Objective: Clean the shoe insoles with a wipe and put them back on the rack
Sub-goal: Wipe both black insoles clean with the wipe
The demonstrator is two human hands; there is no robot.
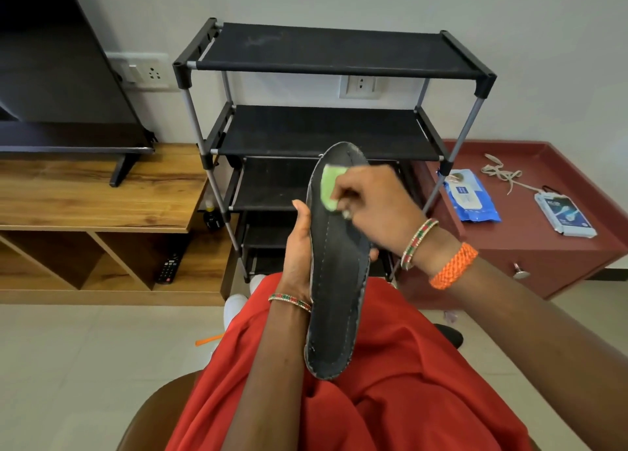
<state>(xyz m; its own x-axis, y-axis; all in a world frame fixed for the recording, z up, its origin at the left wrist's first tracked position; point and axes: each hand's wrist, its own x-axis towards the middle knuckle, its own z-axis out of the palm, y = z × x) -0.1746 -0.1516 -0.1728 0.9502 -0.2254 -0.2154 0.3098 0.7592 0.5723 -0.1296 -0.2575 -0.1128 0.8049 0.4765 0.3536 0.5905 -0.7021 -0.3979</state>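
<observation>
The right hand [373, 205] was closed on a folded green wipe [329, 188], fingers curled and pinching it against the far, toe end of a dark insole [336, 280]. The left hand [299, 246] gripped the same insole at mid-length from its left edge, thumb lying along that edge and fingertips showing at the right edge. The insole was held upright over the lap, well apart from the rack, its near end just above the red skirt.

Task status, as judged: wiping was in progress on this insole. The wipe covered only the toe area; whether the rest of the surface was already cleaned could not be told.

The black rack [333, 131] stood beyond the hands against the far wall. Its visible shelves carried no insoles, so the return step remained open. Whether further insoles awaited cleaning could not be told; none was visible.

A blue wipe pack [472, 199] lay on the red table [577, 256] to the right, near the rack.
</observation>
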